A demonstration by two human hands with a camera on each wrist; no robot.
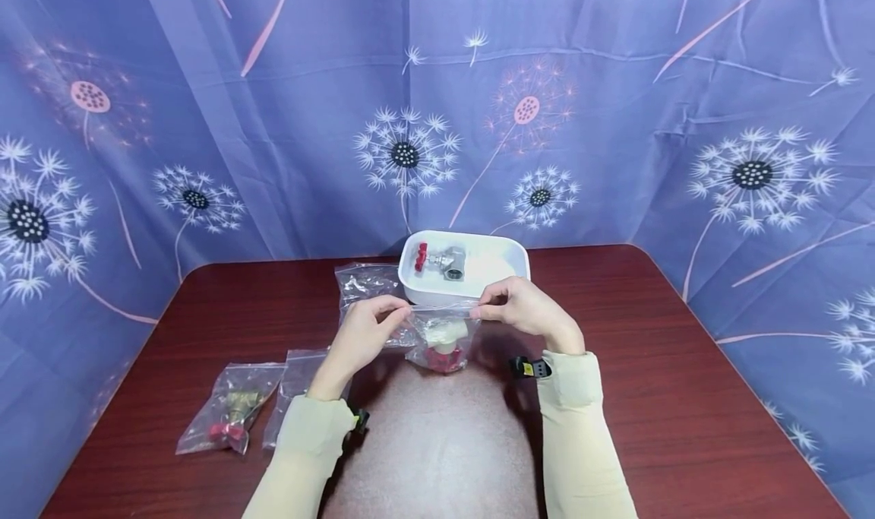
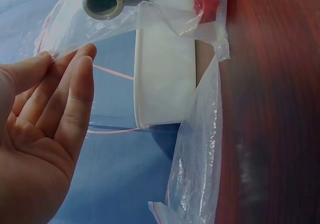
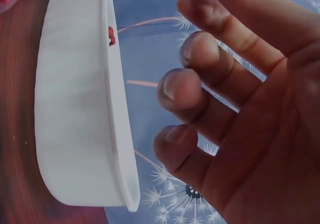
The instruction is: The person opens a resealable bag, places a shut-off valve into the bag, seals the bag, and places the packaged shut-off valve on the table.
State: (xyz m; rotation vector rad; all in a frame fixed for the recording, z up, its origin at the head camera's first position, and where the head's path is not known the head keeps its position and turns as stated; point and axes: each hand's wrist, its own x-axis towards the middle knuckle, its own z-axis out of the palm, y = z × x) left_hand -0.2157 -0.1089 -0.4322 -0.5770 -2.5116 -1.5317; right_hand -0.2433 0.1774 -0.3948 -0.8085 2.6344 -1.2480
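Observation:
A clear zip bag [image 1: 420,327] hangs upright between the two hands in front of the white tub. Inside it is a valve [image 1: 447,333] with its red handwheel [image 1: 444,361] downward. The left hand [image 1: 362,340] pinches the bag's top left corner between thumb and fingertips, as the left wrist view also shows. At the top right corner, thumb and index finger of the right hand [image 1: 529,310] pinch the bag's edge; its other fingers curl loosely in the right wrist view. Through the plastic, the left wrist view shows the valve's round metal opening [image 2: 102,5].
Behind the bag stands a white tub [image 1: 502,295] holding a metal valve [image 1: 453,264] with a red handwheel. An empty-looking clear bag [image 1: 365,280] lies left of the tub. Further left lie a bagged brass valve [image 1: 241,405] and another clear bag [image 1: 297,375]. A patterned curtain [image 1: 307,162] surrounds the table.

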